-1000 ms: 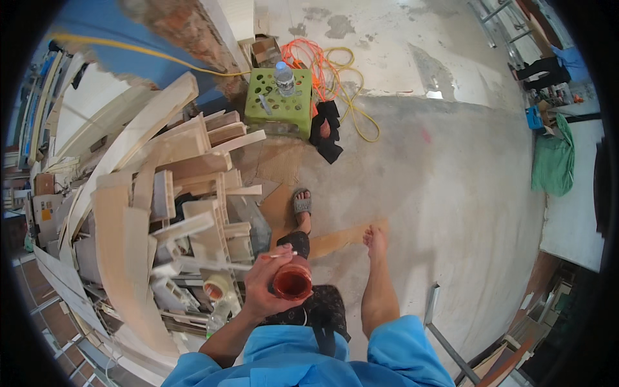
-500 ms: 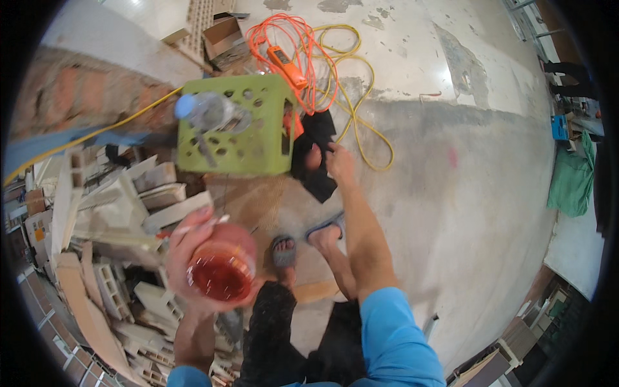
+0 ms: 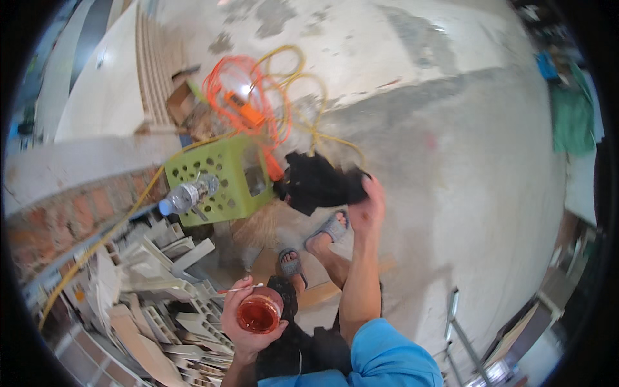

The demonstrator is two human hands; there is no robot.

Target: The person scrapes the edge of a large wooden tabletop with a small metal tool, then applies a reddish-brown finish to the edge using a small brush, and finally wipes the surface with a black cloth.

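Note:
My left hand (image 3: 237,326) is wrapped round a clear jar (image 3: 260,311) with dark red liquid inside. A thin whitish stick with a reddish end (image 3: 242,289) lies across its fingers, beside the jar's rim. Out to the front, my right hand (image 3: 367,206) grips the right end of a crumpled black cloth (image 3: 322,184), which hangs in the air near the green plastic stool. Some fingers of the right hand are hidden behind the cloth.
On the green stool (image 3: 235,208) with holes lies a clear bottle (image 3: 188,195) with a blue cap. Beyond are coiled orange cord (image 3: 220,79) and a yellow cable (image 3: 303,72). Scrap panels (image 3: 148,284) pile up at left. A metal frame (image 3: 463,335) stands lower right.
My right hand has drawn the black cloth up and to the right, away from the stool. The left hand, with the jar, is now lower and nearer my body. The view has shifted.

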